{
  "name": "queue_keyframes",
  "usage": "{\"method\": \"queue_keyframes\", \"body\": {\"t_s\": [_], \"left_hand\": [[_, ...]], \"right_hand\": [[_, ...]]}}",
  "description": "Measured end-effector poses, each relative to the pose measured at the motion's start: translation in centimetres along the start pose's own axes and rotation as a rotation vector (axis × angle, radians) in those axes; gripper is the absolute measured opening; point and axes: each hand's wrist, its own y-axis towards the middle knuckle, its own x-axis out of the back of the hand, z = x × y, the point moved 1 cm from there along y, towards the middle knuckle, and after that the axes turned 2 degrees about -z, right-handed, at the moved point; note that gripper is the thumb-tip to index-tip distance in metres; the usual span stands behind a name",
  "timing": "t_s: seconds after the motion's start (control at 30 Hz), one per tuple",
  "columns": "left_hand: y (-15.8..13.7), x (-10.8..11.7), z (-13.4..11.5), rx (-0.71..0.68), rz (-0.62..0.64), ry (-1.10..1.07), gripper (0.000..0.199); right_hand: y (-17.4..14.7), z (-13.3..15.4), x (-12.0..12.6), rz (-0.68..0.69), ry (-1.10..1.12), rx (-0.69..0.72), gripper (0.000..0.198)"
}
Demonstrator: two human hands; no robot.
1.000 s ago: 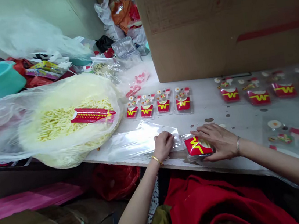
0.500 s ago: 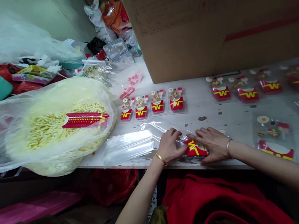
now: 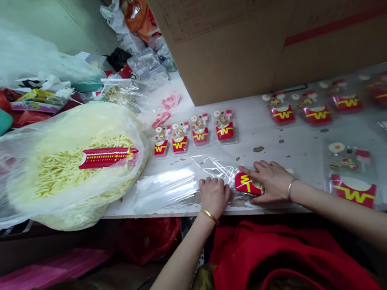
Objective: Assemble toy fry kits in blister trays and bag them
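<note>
A red toy fries pack with a yellow W point(image 3: 248, 184) lies near the table's front edge, turned sideways inside a clear plastic bag point(image 3: 214, 165). My right hand point(image 3: 273, 181) grips the pack from its right side, fingers over the top and thumb at the near edge. To the left, my left hand point(image 3: 215, 197) is closed with curled fingers at the bag's lower left edge; its fingertips are hidden. Flat clear bags point(image 3: 165, 187) are stacked left of that hand. A larger similar pack point(image 3: 352, 175) lies to the right of my right wrist.
Several finished-looking red packs point(image 3: 225, 130) stand in a row behind my hands, with more point(image 3: 283, 114) farther right. At left sits a big plastic bag of pale yellow sticks point(image 3: 70, 169) with red cartons point(image 3: 105, 157) on top. A large cardboard box point(image 3: 236, 38) blocks the back.
My left hand has come off the red pack, moved slightly left and down, and curled closed. The bag's loose end now shows between the hands and the table behind. My right hand stays on the pack.
</note>
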Motion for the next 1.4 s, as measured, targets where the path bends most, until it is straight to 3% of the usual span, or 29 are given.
{"method": "queue_keyframes", "body": {"t_s": [0.13,0.3,0.47,0.57,0.7,0.77,0.9,1.03,1.1,1.23,1.33,1.4], "left_hand": [[-0.4,-0.8,-1.2,-0.011,0.011,-0.068,0.021],[0.0,-0.7,-4.4,0.002,-0.011,-0.116,0.015],[0.8,-0.1,-7.2,-0.144,0.063,-0.128,0.017],[2.3,1.2,-6.3,-0.25,0.129,-0.149,0.023],[5.5,2.8,-2.9,-0.367,0.075,-0.177,0.027],[7.1,2.6,-1.8,-0.48,0.111,-0.186,0.033],[9.2,1.4,-1.6,-0.666,0.211,-0.145,0.052],[10.5,1.4,-2.1,-0.82,0.238,-0.106,0.057],[11.0,1.6,-2.2,-0.863,0.25,-0.084,0.054],[11.5,1.6,-2.3,-0.915,0.231,-0.008,0.047],[11.8,1.3,-2.3,-0.952,0.226,0.018,0.047],[12.0,1.2,-2.1,-0.96,0.288,-0.011,0.036]], "right_hand": [[0.2,-0.2,0.3,0.044,0.001,-0.092,0.101],[0.1,-0.4,0.7,0.064,-0.023,-0.174,0.1],[-0.2,-1.4,0.8,0.061,-0.037,-0.165,0.095],[-1.1,-2.6,0.7,0.0,0.038,-0.083,0.104],[-2.3,-3.4,-0.1,-0.122,0.168,-0.105,0.062],[-2.4,-3.1,-0.5,-0.144,0.137,-0.124,0.049],[-1.4,-2.0,-0.4,-0.175,0.022,-0.109,0.039],[-1.7,-2.1,-0.1,-0.261,0.051,-0.068,0.041],[-2.9,-2.3,-0.6,-0.367,0.13,-0.144,0.051],[-6.1,-2.1,-3.2,-0.632,0.311,-0.54,0.075],[-7.5,-1.4,-5.4,-0.65,0.425,-0.738,0.092],[-7.6,-1.2,-6.2,-0.656,0.473,-0.811,0.101]]}}
